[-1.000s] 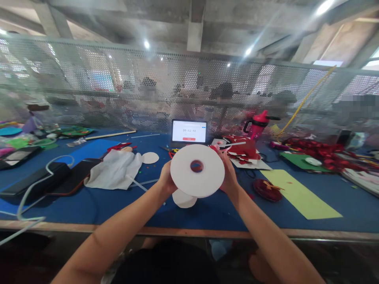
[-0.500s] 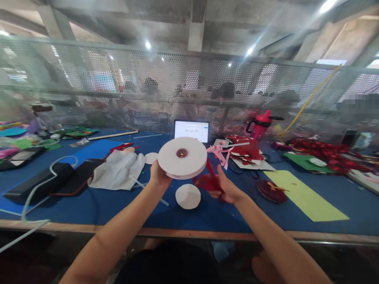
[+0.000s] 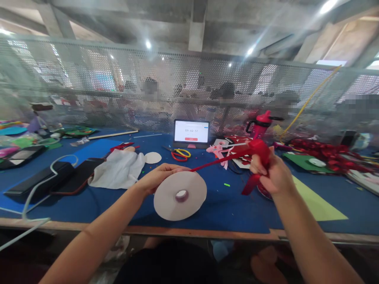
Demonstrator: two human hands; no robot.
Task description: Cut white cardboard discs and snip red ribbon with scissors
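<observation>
My left hand (image 3: 158,176) grips the top edge of a big white reel (image 3: 180,195) with a hole in its middle, held upright just over the blue table (image 3: 97,203). A red ribbon (image 3: 220,160) runs taut from the reel's upper edge to my right hand (image 3: 271,171). That hand is closed in a fist on the ribbon, raised to the right, with a loose red end hanging below it.
A tablet (image 3: 191,132) showing a timer stands at the back. Scissors (image 3: 180,153), a white cloth (image 3: 118,169), a white disc (image 3: 152,157), phones with a cable (image 3: 44,181), a yellow-green sheet (image 3: 316,203) and red cut-outs (image 3: 319,152) lie around. A mesh screen (image 3: 118,86) stands behind.
My left hand lowered the reel and turned it to face me. My right hand rose to the right, pulling a length of red ribbon off the reel.
</observation>
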